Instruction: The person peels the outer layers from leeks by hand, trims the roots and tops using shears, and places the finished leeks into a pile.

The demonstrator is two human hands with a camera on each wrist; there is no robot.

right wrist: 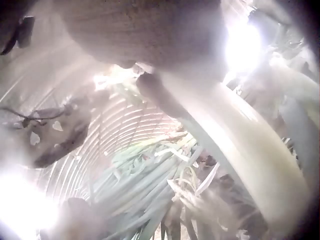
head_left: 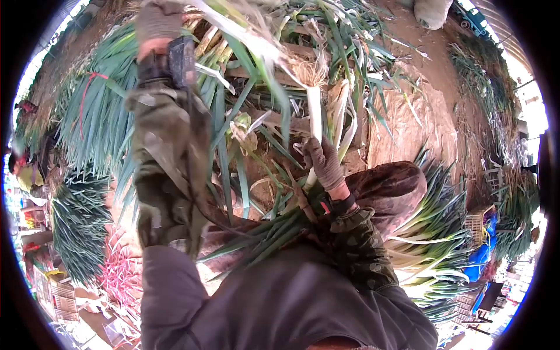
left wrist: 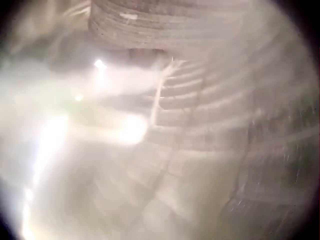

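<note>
In the head view my gloved right hand [head_left: 324,162] grips the white stalk of a large green onion [head_left: 315,112], held upright before my lap, its roots pointing away from me. The same pale stalk [right wrist: 245,145] runs from under the hand in the right wrist view. My left hand [head_left: 158,22], also gloved, is stretched far forward at the top edge, its fingertips cut off. A blurred whitish strip of onion leaf [head_left: 242,29] runs from it toward the roots; the hand appears to pinch its end. The left wrist view is mostly blur.
A heap of green onions [head_left: 356,41] lies ahead, beside a big bundle [head_left: 99,111] with a red tie. More bundles lie left [head_left: 79,224] and right [head_left: 434,233]. Flattened cardboard [head_left: 417,125] covers ground at right. Several green leaves [head_left: 262,236] lie across my lap.
</note>
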